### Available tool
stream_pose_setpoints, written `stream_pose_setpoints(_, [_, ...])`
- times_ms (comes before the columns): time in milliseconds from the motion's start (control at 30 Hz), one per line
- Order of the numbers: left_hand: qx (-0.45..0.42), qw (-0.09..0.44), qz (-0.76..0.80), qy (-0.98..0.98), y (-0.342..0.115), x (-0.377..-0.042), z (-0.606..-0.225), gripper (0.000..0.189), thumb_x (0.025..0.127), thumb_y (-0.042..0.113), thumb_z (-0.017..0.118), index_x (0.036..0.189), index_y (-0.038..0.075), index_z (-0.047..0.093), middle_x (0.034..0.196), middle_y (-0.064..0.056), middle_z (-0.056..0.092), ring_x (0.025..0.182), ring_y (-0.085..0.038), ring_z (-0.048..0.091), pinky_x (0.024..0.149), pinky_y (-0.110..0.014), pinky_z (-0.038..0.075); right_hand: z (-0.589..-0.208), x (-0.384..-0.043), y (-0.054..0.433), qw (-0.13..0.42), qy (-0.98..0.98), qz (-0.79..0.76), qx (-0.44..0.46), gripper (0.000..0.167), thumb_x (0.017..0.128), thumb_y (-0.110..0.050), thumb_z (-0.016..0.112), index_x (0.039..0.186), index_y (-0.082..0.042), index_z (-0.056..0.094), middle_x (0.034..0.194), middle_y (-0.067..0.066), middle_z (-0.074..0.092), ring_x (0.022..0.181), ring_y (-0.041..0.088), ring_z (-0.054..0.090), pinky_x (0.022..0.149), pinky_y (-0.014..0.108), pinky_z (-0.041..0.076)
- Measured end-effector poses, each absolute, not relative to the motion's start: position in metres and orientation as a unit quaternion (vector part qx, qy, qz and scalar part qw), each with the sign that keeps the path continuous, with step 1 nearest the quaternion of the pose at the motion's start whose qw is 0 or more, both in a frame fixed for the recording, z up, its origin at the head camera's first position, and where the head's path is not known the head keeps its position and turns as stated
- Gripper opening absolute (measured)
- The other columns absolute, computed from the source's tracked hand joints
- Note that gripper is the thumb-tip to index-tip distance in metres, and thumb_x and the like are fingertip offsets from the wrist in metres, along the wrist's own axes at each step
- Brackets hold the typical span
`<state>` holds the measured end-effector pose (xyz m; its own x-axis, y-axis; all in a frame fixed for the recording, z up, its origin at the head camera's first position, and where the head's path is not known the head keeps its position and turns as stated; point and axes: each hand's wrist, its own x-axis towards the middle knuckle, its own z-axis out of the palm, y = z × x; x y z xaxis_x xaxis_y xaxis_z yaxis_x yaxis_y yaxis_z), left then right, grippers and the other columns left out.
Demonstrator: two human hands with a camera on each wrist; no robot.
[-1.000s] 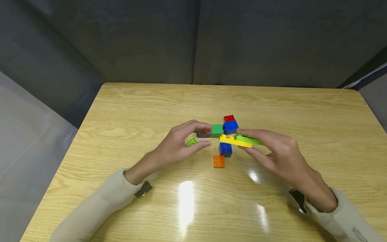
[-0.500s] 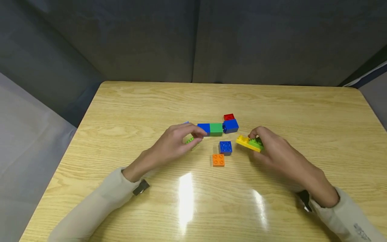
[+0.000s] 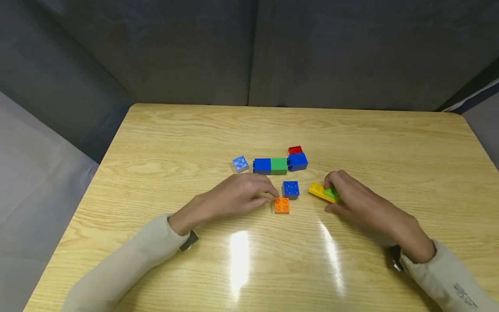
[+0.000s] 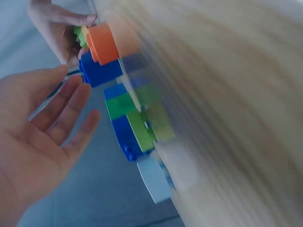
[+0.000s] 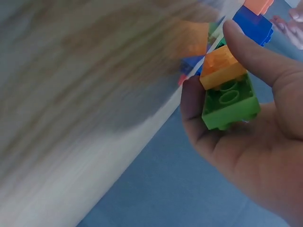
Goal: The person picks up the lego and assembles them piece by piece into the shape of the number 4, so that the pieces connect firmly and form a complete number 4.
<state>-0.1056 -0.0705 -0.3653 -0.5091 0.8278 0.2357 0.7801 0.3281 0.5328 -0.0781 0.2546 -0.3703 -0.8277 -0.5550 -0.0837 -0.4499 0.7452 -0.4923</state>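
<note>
Toy building bricks are spread over the table. My left hand (image 3: 238, 196) has its fingertips close to the left side of an orange brick (image 3: 282, 206); in the left wrist view the fingers are loosely bent with nothing between them. Just behind the orange brick is a blue brick (image 3: 290, 189). Over to the right, my right hand (image 3: 360, 206) holds a yellow brick (image 3: 317, 190) joined to a green brick (image 5: 232, 104), low over or on the table. In the right wrist view the thumb and fingers are on either side of this pair.
Farther back stand a blue brick (image 3: 262, 166) against a green brick (image 3: 278, 166), another blue brick (image 3: 298, 161), and a red brick (image 3: 295, 150). A light blue brick (image 3: 240, 163) sits to their left. The left hand hides a lime brick (image 4: 141, 131) from the head view.
My left hand has moved right and nearer to me, to the orange brick. My right hand has carried the yellow and green pair right and lower, away from the other bricks.
</note>
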Motion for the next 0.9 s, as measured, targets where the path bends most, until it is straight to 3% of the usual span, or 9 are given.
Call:
stream_pose_setpoints(300, [0.534,0.056,0.206,0.818,-0.054,-0.101,-0.367,0.024,0.101,0.016,0.071,0.124,0.013,0.076,0.114,0.001,0.072,0.107,-0.012,0.066,0.096,-0.023,0.051,-0.372,-0.075,0.258,0.108,0.934,-0.214,-0.266,0.042,0.089,-0.011,0.084,0.114,-0.005,0.051,0.111,0.011,0.054,0.095,0.023,0.051,0.08,0.042,0.049])
stream_pose_setpoints(433, [0.543,0.052,0.173,0.82,-0.049,-0.1,-0.366,0.027,0.101,0.019,0.072,0.127,0.016,0.075,0.113,0.002,0.071,0.102,-0.013,0.066,0.09,-0.023,0.053,-0.368,-0.073,0.256,0.081,0.941,-0.187,-0.271,0.045,0.091,-0.016,0.083,0.122,-0.004,0.053,0.119,0.015,0.057,0.101,0.03,0.057,0.083,0.049,0.051])
stream_pose_setpoints(633, [0.546,0.053,0.131,0.826,-0.047,-0.099,-0.365,0.024,0.1,0.024,0.073,0.123,0.018,0.078,0.115,0.0,0.07,0.099,-0.015,0.066,0.086,-0.027,0.054,-0.358,-0.075,0.234,0.033,0.935,-0.179,-0.306,0.057,0.09,-0.018,0.084,0.135,0.001,0.055,0.129,0.019,0.062,0.114,0.036,0.063,0.091,0.057,0.054])
stream_pose_setpoints(900, [0.529,0.088,0.138,0.832,-0.049,-0.097,-0.365,0.016,0.1,0.021,0.073,0.115,0.018,0.075,0.111,0.002,0.072,0.097,-0.014,0.065,0.087,-0.029,0.054,-0.357,-0.078,0.204,0.023,0.927,-0.146,-0.346,0.055,0.091,-0.018,0.082,0.137,0.004,0.06,0.129,0.019,0.066,0.117,0.038,0.065,0.099,0.058,0.052])
